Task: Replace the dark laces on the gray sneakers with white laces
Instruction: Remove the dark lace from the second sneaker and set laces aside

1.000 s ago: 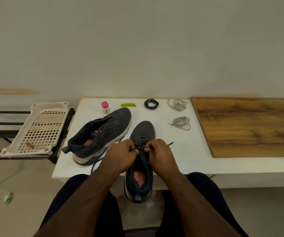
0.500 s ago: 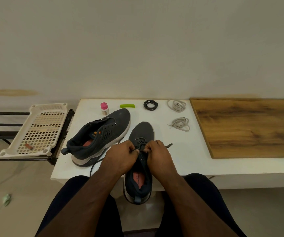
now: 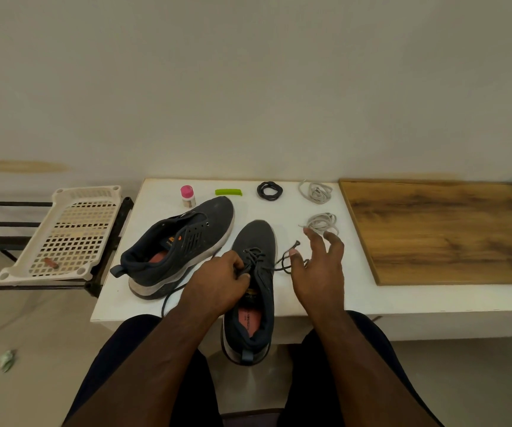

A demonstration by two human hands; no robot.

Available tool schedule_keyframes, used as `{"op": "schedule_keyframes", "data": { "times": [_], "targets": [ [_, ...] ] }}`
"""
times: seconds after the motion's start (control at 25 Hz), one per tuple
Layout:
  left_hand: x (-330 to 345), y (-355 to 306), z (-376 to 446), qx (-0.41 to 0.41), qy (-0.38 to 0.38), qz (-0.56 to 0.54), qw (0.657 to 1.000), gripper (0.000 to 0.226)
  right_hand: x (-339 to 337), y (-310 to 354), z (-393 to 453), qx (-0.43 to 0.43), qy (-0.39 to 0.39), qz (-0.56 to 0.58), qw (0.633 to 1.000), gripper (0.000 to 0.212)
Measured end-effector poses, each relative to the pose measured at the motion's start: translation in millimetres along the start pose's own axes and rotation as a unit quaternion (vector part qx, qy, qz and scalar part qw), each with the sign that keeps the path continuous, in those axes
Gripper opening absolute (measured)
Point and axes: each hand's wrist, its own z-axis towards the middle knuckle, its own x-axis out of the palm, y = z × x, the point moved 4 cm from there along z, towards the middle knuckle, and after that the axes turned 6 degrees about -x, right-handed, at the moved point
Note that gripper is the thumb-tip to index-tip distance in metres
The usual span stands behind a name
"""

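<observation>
Two dark gray sneakers are on the white table (image 3: 356,298). The left sneaker (image 3: 187,241) lies tilted on its side. The right sneaker (image 3: 256,238) points away from me, and its heel hangs over the front edge. My left hand (image 3: 217,282) pinches the dark lace (image 3: 256,255) at the right sneaker's eyelets. My right hand (image 3: 318,266) hovers to the right of the shoe with fingers spread. A loose end of the dark lace curls past its thumb. Two white lace bundles, one at the back (image 3: 316,192) and one nearer (image 3: 322,224), lie just beyond that hand.
A coiled dark lace (image 3: 269,191), a green strip (image 3: 228,192) and a pink-capped bottle (image 3: 187,196) line the table's back edge. A wooden board (image 3: 448,229) covers the right side. A white perforated basket (image 3: 64,232) sits on a black rack to the left.
My right hand has left the laces and moved right, its fingers now spread. A lace end has come loose toward it. My left hand stays on the laces.
</observation>
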Motion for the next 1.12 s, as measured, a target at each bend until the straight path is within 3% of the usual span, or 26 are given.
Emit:
{"op": "schedule_keyframes", "data": {
  "times": [0.08, 0.16, 0.24, 0.36, 0.48, 0.68, 0.84, 1.12],
  "targets": [
    [-1, 1, 0, -0.001, 0.003, 0.0, 1.0, 0.021, -1, 14, -6, -0.047, 0.041, 0.017, 0.998, 0.037],
    [-2, 1, 0, -0.005, 0.004, -0.003, 1.0, 0.021, 13, 26, -16, -0.017, 0.175, 0.041, 0.984, 0.027],
    [-2, 0, 0, 0.0, 0.009, -0.008, 1.0, 0.019, 31, 30, -24, -0.019, 0.231, -0.034, 0.972, 0.032],
    [-3, -1, -2, 0.01, 0.016, 0.001, 1.0, 0.012, 40, 27, -19, -0.016, 0.192, -0.114, 0.975, 0.026],
    [-12, 5, 1, -0.021, 0.0, -0.012, 1.0, 0.005, 33, 14, -10, 0.022, 0.157, -0.073, 0.985, 0.014],
    [-16, 10, -1, -0.027, 0.01, -0.025, 0.999, 0.01, 30, 7, -7, 0.023, 0.159, -0.036, 0.986, 0.017],
    [5, -8, 3, 0.111, -0.023, 0.014, 0.993, 0.053, 36, 13, -10, -0.005, 0.167, -0.037, 0.985, 0.019],
    [18, -19, 19, 0.13, -0.072, 0.041, 0.988, 0.024, 39, 12, -10, 0.008, 0.154, -0.023, 0.988, 0.019]
  ]
}}
